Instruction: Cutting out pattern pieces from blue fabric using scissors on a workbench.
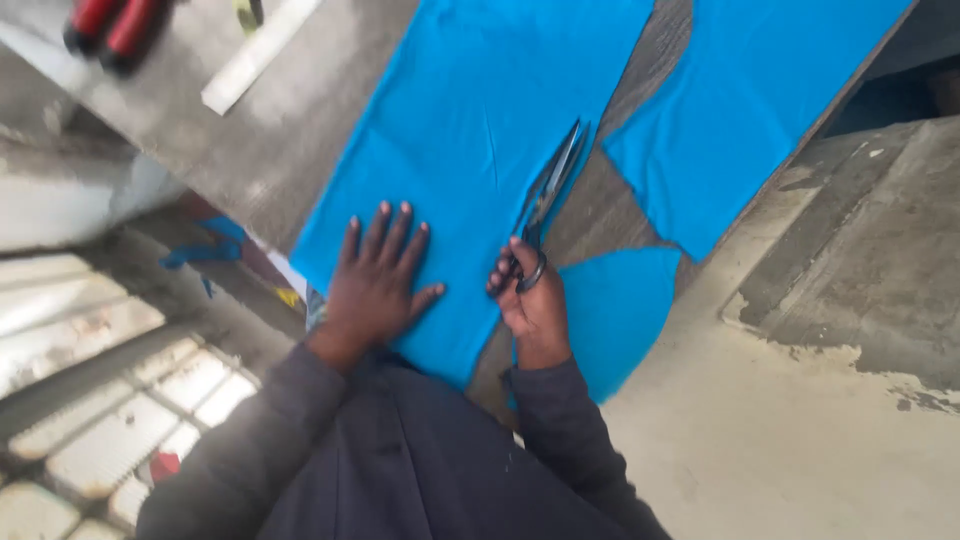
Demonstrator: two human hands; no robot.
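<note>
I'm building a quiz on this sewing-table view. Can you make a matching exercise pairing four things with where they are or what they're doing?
Things:
1. left hand
2. right hand
3. scissors
4. pale ruler

States:
A. lies at the table's far edge, off the cloth
B. pressed flat on the blue fabric
C. blades pointing away along the cloth's cut edge
D. fingers through the scissor handles

Pairs: 1-B, 2-D, 3-C, 4-A

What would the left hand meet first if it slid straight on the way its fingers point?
Only more blue cloth under the left hand; the way looks free up to the top edge of the picture.
</note>
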